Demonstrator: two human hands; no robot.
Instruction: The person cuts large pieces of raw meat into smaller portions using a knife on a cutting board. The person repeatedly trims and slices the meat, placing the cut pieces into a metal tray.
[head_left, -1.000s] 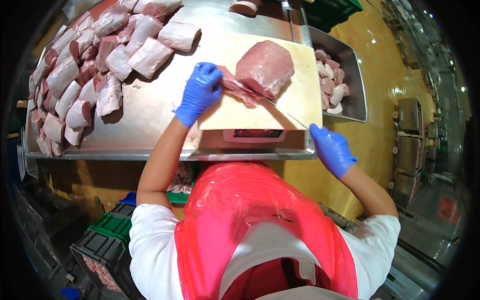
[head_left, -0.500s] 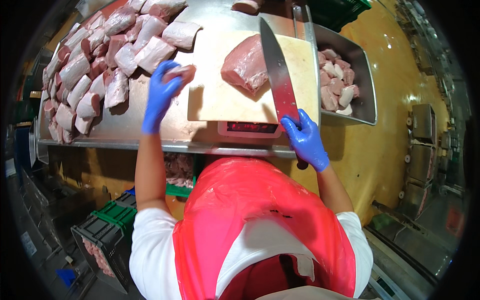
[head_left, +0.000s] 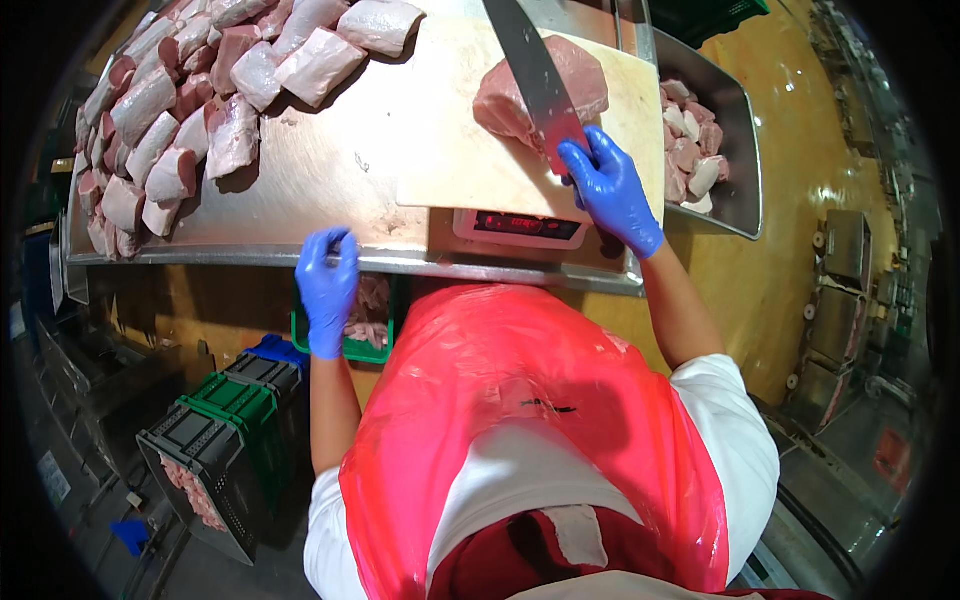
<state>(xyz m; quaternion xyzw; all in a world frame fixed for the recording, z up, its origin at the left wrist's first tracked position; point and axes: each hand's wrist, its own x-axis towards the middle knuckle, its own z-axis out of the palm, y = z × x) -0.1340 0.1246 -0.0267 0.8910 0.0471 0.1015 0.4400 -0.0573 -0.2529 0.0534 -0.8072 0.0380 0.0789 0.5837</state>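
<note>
In my right hand [head_left: 612, 190] is a large knife [head_left: 535, 75], gripped near where blade and handle meet. The blade passes over a thick boneless chunk of pink meat [head_left: 590, 80] on the pale cutting board [head_left: 440, 150]; whether it touches the meat I cannot tell. My left hand [head_left: 328, 290], in a blue glove like the right, is at the table's front edge, over a green crate [head_left: 380, 352] of meat trimmings. Its fingers are curled, and anything inside them is hidden.
Many cut meat pieces [head_left: 145, 105] are heaped on the left of the steel table [head_left: 310, 180]. A scale display [head_left: 520, 226] shows below the board. On the right stands a metal tub [head_left: 745, 150] of meat pieces. Stacked crates [head_left: 235, 425] stand at lower left.
My left hand has come down from beside the board to the table's front edge; the meat piece it held no longer shows. The right hand and knife have moved up, the blade now crossing the meat.
</note>
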